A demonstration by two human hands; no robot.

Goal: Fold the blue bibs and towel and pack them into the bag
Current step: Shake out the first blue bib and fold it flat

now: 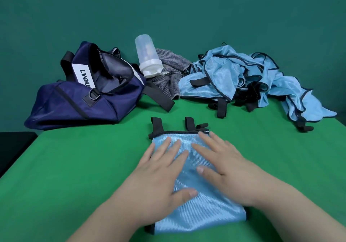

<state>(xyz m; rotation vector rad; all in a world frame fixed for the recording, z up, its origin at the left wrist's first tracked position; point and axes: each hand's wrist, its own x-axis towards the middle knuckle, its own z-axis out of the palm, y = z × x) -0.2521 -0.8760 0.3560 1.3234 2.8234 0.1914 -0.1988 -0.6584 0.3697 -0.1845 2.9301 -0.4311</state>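
- Here, a folded blue bib (202,210) lies flat on the green table (74,167), right in front of the person. Its black straps (157,124) poke out past the far edge.
- The left hand (159,170) and right hand (222,161) rest palm-down on the bib, side by side. The fingers (165,145) are straight and spread apart, pressing the cloth and gripping nothing.
- Step in hand, as I read it: flattening the fold before it is lifted.
- The navy bag (78,99) sits far left, well apart from the folded bib. Its mouth is open but slumped.
- A pile of unfolded bibs (224,73) lies far right with the straps tangled through it.
- A grey towel (170,64) is crumpled between bag and pile, and a clear plastic bottle (147,56) leans on it.
- Risk: the fabric looks thin and slick. Picked up by one edge, the fold would likely slide open.
- Risk: the loose straps could trail and snag on the bag's rim on the way in.
- Risk: the sagging mouth may need one hand to hold it open, which leaves the fold on a single hand.
- Risk: one bib pulled from the pile may drag others with it, since the straps look looped together. The pile's right end lies near the table edge.
- Risk: tugging the towel out first would tip the bottle. Best to move the bottle beforehand.
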